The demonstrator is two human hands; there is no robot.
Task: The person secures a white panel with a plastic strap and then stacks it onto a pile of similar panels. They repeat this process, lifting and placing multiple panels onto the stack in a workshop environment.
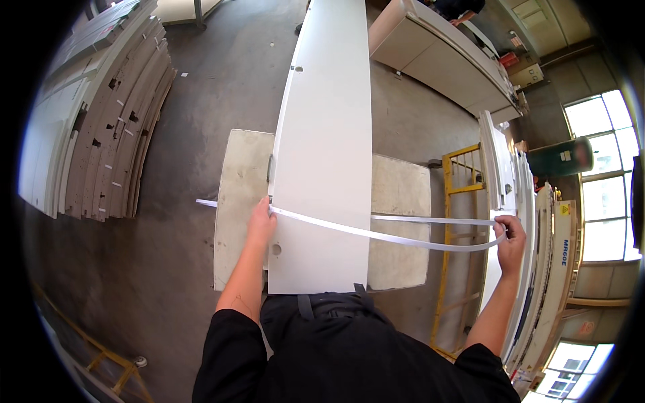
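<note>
A long white panel (324,141) lies lengthwise before me across a pale, flat-topped support (402,181). My left hand (261,221) is at the panel's left edge, fingers closed on a thin white strap (396,238). From there the strap runs over the panel to my right hand (512,236), held out well to the right. It bends back around the fingers of that hand, which are closed on it. A second run goes back to the panel's right edge and disappears there. A short strap tail sticks out left of the support. Round holes show in the panel.
Tall stacks of boards (111,127) stand at the left. At the right are a yellow metal frame (445,248) and upright panels (497,161). A big pale stack (437,57) stands far right, with another person's hand (463,19) behind it. Concrete floor (181,221) surrounds the support.
</note>
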